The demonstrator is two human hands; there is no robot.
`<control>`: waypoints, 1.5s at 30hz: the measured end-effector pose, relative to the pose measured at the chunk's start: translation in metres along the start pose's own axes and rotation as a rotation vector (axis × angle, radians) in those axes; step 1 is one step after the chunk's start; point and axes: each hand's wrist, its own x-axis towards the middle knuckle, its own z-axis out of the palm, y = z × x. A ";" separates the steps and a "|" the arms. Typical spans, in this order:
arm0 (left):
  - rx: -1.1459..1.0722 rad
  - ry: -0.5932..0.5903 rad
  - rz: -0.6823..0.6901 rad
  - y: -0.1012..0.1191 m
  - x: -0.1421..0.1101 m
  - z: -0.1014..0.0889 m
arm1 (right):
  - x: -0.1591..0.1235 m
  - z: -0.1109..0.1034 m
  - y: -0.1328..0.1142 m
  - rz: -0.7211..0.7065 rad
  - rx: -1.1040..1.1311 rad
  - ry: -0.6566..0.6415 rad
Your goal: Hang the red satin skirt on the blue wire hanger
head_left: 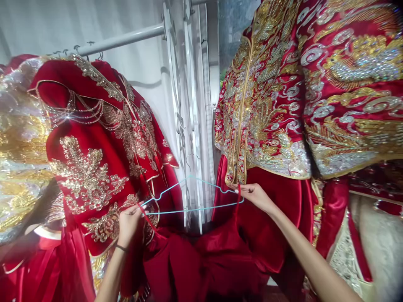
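Note:
A thin light-blue wire hanger [192,197] hangs level in the middle of the head view. My left hand [129,224] pinches a narrow red strap at the hanger's left end. My right hand [255,195] pinches another red strap at the hanger's right end. Below the hanger sags a plain red satin skirt [201,260], joined to both straps. Both hands are closed on the straps.
Red garments with gold embroidery [94,167] hang at the left from a white rail [126,40]. A red jacket thick with gold and silver embroidery [283,105] hangs at the right. White curtains [192,126] and a white ornate frame stand behind the hanger.

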 end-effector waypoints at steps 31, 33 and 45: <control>1.024 -0.615 0.443 0.075 -0.007 0.052 | -0.017 0.036 0.004 -0.296 -0.640 0.095; 1.108 -0.445 0.556 0.070 -0.024 0.050 | -0.028 0.033 0.005 -0.312 -0.762 0.186; 1.195 -0.546 -0.384 -0.041 -0.169 0.023 | -0.181 0.078 0.134 0.695 -0.225 0.209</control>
